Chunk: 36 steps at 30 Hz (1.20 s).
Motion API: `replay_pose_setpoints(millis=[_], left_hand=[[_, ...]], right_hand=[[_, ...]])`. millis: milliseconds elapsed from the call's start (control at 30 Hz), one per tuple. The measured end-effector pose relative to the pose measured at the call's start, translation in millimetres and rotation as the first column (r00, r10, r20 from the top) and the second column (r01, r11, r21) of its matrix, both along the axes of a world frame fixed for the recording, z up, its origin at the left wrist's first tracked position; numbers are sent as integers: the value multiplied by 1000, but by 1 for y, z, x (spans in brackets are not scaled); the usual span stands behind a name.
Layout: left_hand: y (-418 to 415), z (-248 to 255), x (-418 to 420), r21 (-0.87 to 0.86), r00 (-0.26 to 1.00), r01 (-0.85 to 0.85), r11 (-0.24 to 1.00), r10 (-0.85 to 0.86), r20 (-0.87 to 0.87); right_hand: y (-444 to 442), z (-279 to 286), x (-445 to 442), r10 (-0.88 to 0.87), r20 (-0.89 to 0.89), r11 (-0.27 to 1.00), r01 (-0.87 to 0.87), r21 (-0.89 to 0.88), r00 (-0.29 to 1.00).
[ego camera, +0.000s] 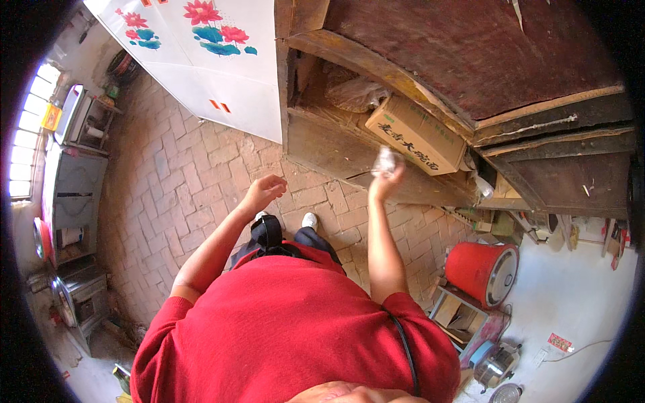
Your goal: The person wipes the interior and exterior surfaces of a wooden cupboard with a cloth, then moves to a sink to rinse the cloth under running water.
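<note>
In my right hand (387,180), raised in front of the wooden cupboard (322,146), is a small whitish, shiny item (385,161); motion blur hides what it is. Just beyond that hand, a cardboard box (415,136) with printed writing lies on the cupboard's open shelf. A clear plastic bag (355,94) with brownish contents sits beside the box, further in. My left hand (265,192) hovers over the brick floor, its fingers loosely curled and nothing seen in them.
A white cabinet (237,95) with lotus pictures adjoins the cupboard. At the right stand a red round container (481,272) and a glass-sided pot (496,365). Grey cupboards (75,176) line the left wall by a window. Brick paving (166,176) covers the floor.
</note>
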State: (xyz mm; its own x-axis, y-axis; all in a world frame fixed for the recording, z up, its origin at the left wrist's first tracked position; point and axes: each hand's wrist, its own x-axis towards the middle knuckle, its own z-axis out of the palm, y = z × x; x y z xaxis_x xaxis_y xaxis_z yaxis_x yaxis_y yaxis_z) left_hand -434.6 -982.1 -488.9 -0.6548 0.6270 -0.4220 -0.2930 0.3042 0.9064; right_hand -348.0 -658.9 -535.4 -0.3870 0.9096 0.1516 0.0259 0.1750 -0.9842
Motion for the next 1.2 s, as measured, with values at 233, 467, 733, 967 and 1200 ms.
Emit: replay_pose_setpoints(millis=[233, 467, 733, 967, 1200], left_hand=[[8, -2, 12, -48, 998, -48, 998, 49, 28], [-2, 20, -6, -88, 998, -39, 995, 34, -53], [-29, 0, 7, -136, 980, -182, 974, 191, 62], [-17, -16, 17, -47, 939, -285, 957, 289, 185], [73, -27, 6, 48, 962, -61, 997, 46, 271]], right_hand=[[-18, 4, -66, -281, 164, 958, 267, 104, 945], [-111, 4, -157, 488, 412, 702, -626, 339, 770], [-83, 10, -184, 276, 764, 125, -809, 574, 584], [-26, -32, -97, 593, 242, 780, -474, -408, 768], [-1, -5, 15, 358, 686, 718, -657, 232, 634]])
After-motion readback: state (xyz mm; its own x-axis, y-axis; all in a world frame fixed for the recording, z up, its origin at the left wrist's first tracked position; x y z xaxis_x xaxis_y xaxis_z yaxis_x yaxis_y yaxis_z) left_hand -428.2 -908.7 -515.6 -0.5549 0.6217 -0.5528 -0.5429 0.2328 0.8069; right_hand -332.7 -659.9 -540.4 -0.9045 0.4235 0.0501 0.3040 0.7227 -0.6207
